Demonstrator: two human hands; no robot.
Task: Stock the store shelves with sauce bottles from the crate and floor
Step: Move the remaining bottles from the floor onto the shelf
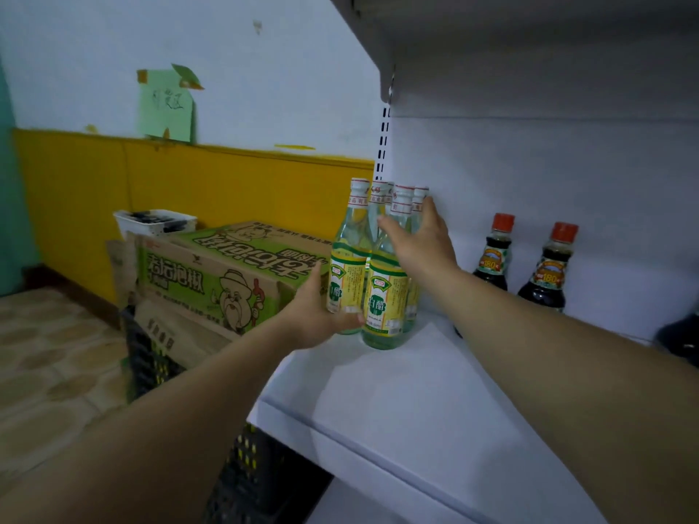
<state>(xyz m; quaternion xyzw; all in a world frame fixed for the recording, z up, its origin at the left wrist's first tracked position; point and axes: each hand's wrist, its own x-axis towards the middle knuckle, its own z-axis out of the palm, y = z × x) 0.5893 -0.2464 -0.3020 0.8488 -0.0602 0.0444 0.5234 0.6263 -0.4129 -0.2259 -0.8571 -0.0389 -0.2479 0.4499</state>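
Several clear vinegar bottles (386,293) with white caps and yellow-green labels stand bunched together at the back left corner of the white shelf (416,391). My left hand (314,315) cups the base of the leftmost bottles, with its thumb across the front. My right hand (420,243) wraps the shoulders of the right-hand bottles, thumb in front and fingers reaching behind the necks. Two dark sauce bottles (491,259) with red caps stand further right against the shelf's back panel.
A green printed cardboard box (212,266) lies on a black plastic crate (151,357) left of the shelf. Another black crate (257,478) sits below the shelf edge. An upper shelf (491,51) overhangs. A dark object (681,342) shows at the far right.
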